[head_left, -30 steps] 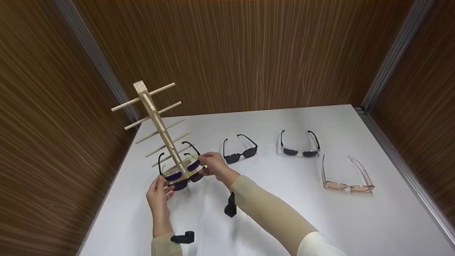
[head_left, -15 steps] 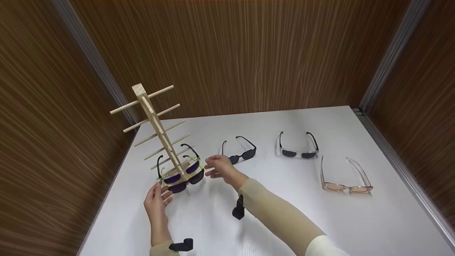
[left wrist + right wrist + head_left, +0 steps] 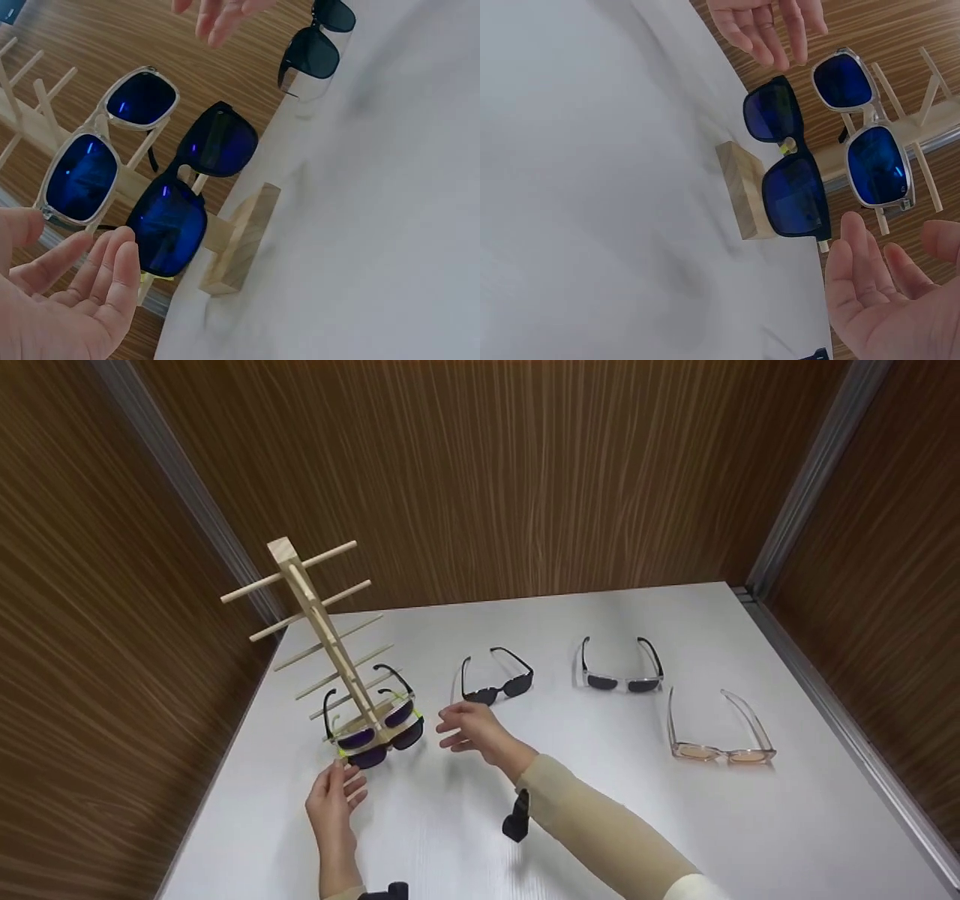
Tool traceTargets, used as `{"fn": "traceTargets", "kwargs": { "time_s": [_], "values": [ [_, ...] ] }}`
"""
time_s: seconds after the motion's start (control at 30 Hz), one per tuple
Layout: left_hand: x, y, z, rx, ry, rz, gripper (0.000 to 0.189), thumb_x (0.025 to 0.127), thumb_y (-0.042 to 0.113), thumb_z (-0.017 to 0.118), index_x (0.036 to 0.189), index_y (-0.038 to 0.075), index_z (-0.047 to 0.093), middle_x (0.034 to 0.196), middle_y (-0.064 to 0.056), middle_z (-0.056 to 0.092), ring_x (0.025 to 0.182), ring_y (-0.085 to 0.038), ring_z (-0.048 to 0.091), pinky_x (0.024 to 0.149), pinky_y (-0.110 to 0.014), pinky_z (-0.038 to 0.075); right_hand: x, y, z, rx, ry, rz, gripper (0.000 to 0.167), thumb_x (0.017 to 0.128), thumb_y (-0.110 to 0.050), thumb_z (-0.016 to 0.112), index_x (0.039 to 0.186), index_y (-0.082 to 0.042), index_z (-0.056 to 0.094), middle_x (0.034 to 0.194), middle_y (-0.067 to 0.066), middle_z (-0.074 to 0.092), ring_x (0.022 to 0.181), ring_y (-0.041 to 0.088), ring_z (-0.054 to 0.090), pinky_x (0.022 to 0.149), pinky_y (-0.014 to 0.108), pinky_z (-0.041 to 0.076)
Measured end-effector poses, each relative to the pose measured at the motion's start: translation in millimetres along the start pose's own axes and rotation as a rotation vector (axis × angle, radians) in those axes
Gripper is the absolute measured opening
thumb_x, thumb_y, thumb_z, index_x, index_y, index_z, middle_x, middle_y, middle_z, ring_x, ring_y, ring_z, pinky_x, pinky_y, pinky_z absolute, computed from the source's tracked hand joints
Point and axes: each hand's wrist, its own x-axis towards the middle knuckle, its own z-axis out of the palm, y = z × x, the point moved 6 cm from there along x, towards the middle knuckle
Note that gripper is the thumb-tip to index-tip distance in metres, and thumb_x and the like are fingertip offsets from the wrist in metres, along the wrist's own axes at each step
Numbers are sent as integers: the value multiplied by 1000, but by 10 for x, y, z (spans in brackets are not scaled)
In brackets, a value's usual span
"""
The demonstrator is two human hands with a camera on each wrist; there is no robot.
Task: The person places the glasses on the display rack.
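Observation:
Two pairs of sunglasses hang on the lowest pegs of a wooden display rack (image 3: 328, 626). The upper pair, clear-framed sunglasses (image 3: 82, 176), has blue lenses and dark temples. Just below it sit black-framed sunglasses (image 3: 795, 196) with dark blue lenses and some yellow-green on the temples. My left hand (image 3: 331, 802), fingers loosely extended, is just in front of the rack's lower left and holds nothing; whether a fingertip touches the glasses I cannot tell. To the right of the rack, my right hand (image 3: 480, 733) is apart from both pairs, its fingers relaxed.
Black sunglasses (image 3: 499, 690) lie on the white table (image 3: 585, 810) behind my right hand. Farther right are clear-framed sunglasses with black temples (image 3: 622, 684) and a transparent pair with peach lenses (image 3: 722, 753). Wood-grain panels (image 3: 487, 472) enclose the table.
My right hand has let go of the clear-framed sunglasses and moved right. My left hand has also released them and drawn down toward me. The glasses stay on the rack.

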Motion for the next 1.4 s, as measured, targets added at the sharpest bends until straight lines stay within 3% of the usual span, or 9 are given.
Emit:
{"fn": "traceTargets", "kwargs": {
  "time_s": [0.1, 0.2, 0.43, 0.67, 0.8, 1.17, 1.27, 1.4],
  "values": [
    [-71, -31, 52, -9, -26, -20, 52, 90, 47, 55, 122, 5, 55, 105, -12, 64, 87, -20, 65, 68, -29, 55, -32, 71, -40, -9, -1, -9, 30, 91, -20, 58, 114, 0, 56, 97, 15, 66, 76, 25, 68, 67, 33, 54],
    [-78, -161, 87, -21, -28, -49, 53, 87, 50, 57, 120, 8, 57, 103, -10, 65, 86, -19, 65, 67, -29, 55, -60, 126, -93, -12, 3, -18, 31, 92, -21, 57, 115, 0, 56, 97, 14, 66, 76, 25, 68, 68, 34, 54],
    [-22, -454, 142, 34, 20, -118, 58, 81, 63, 56, 117, 17, 58, 106, -8, 63, 90, -21, 65, 71, -33, 55, -121, 240, -199, 27, 20, 1, 29, 93, -20, 56, 114, 0, 56, 97, 14, 67, 75, 24, 68, 68, 33, 54],
    [-124, -562, 305, 59, -3, -198, 55, 83, 57, 58, 119, 15, 56, 106, -9, 64, 89, -23, 64, 70, -34, 55, -167, 382, -329, 57, 45, 17, 28, 92, -16, 55, 115, 1, 56, 96, 14, 67, 74, 23, 68, 68, 34, 54],
    [-194, -605, 425, 95, -34, -212, 51, 87, 50, 59, 119, 11, 56, 104, -10, 64, 86, -23, 65, 68, -34, 55, -195, 452, -413, 41, 60, 12, 33, 92, -19, 56, 117, 2, 55, 96, 13, 67, 74, 23, 68, 68, 34, 54],
    [-387, -633, 757, 101, -126, -225, 49, 87, 47, 60, 118, 8, 57, 100, -10, 65, 81, -21, 65, 66, -32, 55, -285, 628, -666, 80, 112, 43, 34, 92, -19, 55, 119, 2, 54, 97, 13, 66, 74, 22, 67, 65, 33, 53],
    [-459, -584, 857, 84, -156, -206, 52, 87, 46, 61, 118, 5, 57, 99, -11, 65, 80, -21, 65, 65, -32, 55, -310, 628, -740, 107, 126, 34, 35, 93, -18, 55, 120, 3, 52, 99, 16, 65, 74, 23, 67, 66, 35, 54],
    [-636, -411, 1007, 91, -215, -234, 53, 86, 47, 62, 118, 5, 56, 98, -10, 65, 80, -19, 65, 65, -28, 54, -397, 546, -836, 143, 146, 23, 33, 95, -15, 53, 121, 5, 50, 106, 23, 61, 78, 29, 66, 66, 40, 54]
  ]
}}
